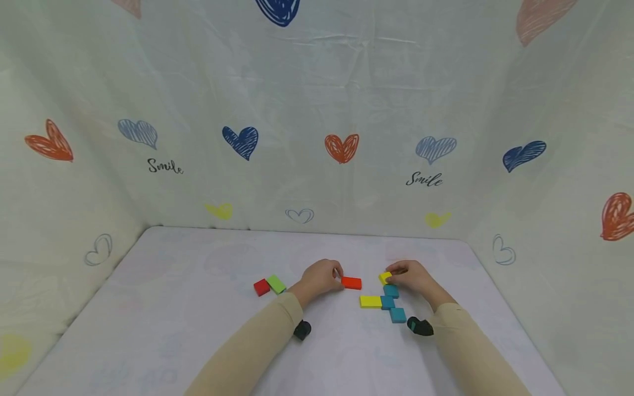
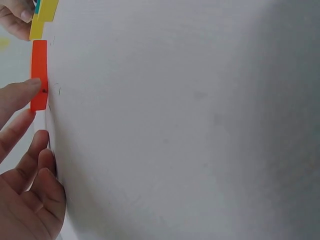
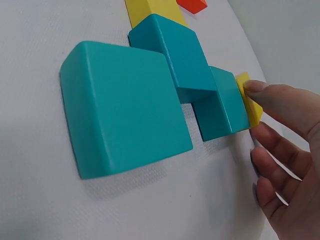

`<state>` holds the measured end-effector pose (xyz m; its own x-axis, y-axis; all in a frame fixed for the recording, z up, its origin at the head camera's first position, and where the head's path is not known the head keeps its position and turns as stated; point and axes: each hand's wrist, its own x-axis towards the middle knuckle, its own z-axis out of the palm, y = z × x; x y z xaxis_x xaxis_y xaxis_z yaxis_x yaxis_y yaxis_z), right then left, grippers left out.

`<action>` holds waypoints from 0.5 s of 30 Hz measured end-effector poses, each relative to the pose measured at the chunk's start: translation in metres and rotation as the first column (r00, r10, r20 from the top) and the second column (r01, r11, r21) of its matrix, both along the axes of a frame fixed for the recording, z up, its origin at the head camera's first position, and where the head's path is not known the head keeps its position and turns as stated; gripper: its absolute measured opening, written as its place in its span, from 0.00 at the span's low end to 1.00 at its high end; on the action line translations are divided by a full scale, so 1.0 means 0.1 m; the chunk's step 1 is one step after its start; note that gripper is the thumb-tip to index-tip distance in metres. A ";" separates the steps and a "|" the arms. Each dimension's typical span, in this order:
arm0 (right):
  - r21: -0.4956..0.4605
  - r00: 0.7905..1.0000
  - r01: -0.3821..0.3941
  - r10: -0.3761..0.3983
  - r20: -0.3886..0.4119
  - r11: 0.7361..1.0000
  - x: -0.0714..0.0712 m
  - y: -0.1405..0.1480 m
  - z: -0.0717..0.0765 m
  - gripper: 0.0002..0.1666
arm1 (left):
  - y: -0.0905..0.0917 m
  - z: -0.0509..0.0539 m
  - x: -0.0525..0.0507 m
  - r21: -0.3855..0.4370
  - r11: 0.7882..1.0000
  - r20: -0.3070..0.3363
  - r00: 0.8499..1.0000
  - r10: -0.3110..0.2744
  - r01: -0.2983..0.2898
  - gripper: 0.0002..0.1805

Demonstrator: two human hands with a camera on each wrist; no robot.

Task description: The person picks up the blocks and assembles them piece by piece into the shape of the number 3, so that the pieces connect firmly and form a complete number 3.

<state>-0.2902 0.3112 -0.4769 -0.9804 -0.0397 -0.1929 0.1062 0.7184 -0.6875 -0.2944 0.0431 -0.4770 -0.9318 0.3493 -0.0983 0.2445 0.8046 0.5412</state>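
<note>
My left hand (image 1: 319, 276) pinches the left end of a flat red block (image 1: 352, 283) lying on the table. In the left wrist view, one digit lies against the side of that red block (image 2: 39, 70) and another touches its end. My right hand (image 1: 413, 276) holds a small yellow block (image 1: 384, 278) between thumb and fingers, against the far teal block (image 1: 391, 291). Nearer stand a middle teal block (image 1: 388, 303) and a front teal block (image 1: 398, 315), joined in a stepped row. A longer yellow block (image 1: 370, 302) touches the middle one's left side.
To the left lie another red block (image 1: 261, 287) and a green block (image 1: 276, 284), touching at a corner. A sliver of teal shows beside my left wrist. Black wrist devices (image 1: 302, 330) sit under both forearms. A white curtain (image 1: 297, 110) with printed hearts surrounds the table.
</note>
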 end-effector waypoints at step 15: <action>-0.040 0.997 0.008 -0.010 -0.072 0.999 0.06 0.11 -0.02 0.18 | 0.10 0.04 -0.10 -0.010 1.000 0.011 1.000 0.015 -0.015 0.10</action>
<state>-0.2845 0.3219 -0.4784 -0.9920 -0.0370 -0.1203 0.0618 0.6894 -0.7218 -0.3043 0.0528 -0.4733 -0.9359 0.3340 -0.1121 0.2261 0.8135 0.5359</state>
